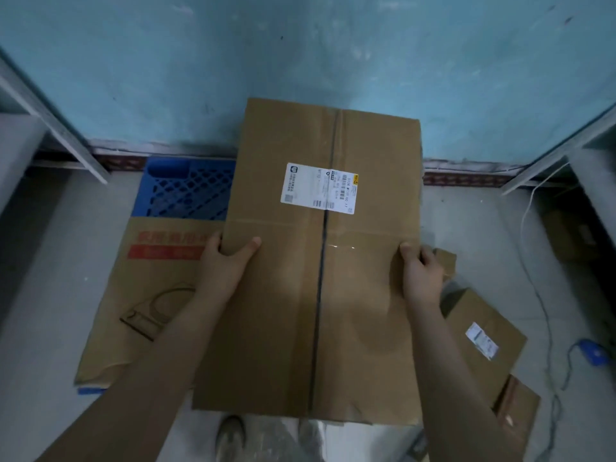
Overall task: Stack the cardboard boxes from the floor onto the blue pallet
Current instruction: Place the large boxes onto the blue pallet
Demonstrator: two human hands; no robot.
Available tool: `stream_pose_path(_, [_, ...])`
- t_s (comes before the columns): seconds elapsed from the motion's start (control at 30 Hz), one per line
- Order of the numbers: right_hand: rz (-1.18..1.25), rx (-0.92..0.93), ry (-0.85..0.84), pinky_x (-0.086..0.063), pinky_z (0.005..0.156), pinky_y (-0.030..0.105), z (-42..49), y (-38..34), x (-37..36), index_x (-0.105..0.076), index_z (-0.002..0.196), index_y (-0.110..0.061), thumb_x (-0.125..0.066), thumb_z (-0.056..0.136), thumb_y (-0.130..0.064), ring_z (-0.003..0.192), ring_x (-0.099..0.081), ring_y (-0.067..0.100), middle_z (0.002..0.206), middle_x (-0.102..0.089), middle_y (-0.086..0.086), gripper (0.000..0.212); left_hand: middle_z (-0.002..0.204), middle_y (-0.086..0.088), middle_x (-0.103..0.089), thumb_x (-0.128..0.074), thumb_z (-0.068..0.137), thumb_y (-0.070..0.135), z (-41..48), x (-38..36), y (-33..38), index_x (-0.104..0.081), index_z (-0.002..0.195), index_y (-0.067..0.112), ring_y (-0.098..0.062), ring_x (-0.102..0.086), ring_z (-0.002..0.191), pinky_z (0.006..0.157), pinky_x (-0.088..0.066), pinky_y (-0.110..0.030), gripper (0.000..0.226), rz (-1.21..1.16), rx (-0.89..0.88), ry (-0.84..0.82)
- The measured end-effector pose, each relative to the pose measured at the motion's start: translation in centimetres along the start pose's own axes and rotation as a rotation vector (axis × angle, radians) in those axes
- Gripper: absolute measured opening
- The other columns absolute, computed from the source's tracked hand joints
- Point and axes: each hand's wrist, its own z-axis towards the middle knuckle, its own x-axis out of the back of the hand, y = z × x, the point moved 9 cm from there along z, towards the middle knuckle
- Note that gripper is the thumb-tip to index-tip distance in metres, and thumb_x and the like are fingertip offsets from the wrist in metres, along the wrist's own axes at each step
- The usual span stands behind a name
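Both hands, left hand (224, 261) and right hand (420, 268), pinch the flattened box (300, 295) edges; keep it level, lower onto the blue pallet (186, 191) ahead of that hold.

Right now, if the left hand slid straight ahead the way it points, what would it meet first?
The left hand grips the held flattened box by its left edge. Straight ahead, it would likely pass over the red-printed cardboard and meet the blue pallet first, though depth is unclear.

We are holding a matt brown cardboard box (300, 278) sealed with glossy clear tape (340, 246); behind it are lying a blue plastic lattice pallet (186, 188), then a rough painted wall (300, 45).
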Motion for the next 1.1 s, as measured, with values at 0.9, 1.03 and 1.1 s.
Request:
stream_pose_path(0.9, [-0.256,-0.138,-0.141,-0.043,0.103,0.049,17.0,36.2,-20.5,-0.051,0.139,-0.013,-0.044,0.096,-0.055,0.123,-0.053,0.029,0.133,-0.057,0.006,0.061,0.116,0.018,-0.046,-0.063,0.081,0.060,15.6,-16.9,-37.3,-0.036,0.143,0.035,-0.007,-0.048,0.102,0.082,-0.042,-0.029,0.072,0.148,0.208,0.103])
stream_pose_path(1.03, [-0.245,-0.162,-0.182,-0.041,0.106,0.046,17.9,39.5,-23.3,-0.049,0.141,-0.016,-0.045,0.096,-0.056,0.128,-0.051,0.027,0.142,-0.053,0.006,0.060,0.110,0.019,-0.049,-0.065,0.083,0.054,17.7,-17.2,-40.1,-0.041,0.141,0.032,0.002,-0.049,0.088,0.068,-0.037,-0.016,0.067,0.143,0.234,0.123])
stream_pose_path(1.1, [-0.228,-0.173,-0.196,-0.042,0.106,0.042,18.2,41.1,-24.3,-0.052,0.130,-0.020,-0.045,0.097,-0.054,0.126,-0.051,0.025,0.141,-0.053,0.007,0.048,0.113,0.016,-0.052,-0.067,0.082,0.052,18.7,-17.3,-40.8,-0.043,0.139,0.031,-0.002,-0.052,0.093,0.075,-0.040,-0.020,0.065,0.149,0.232,0.129])
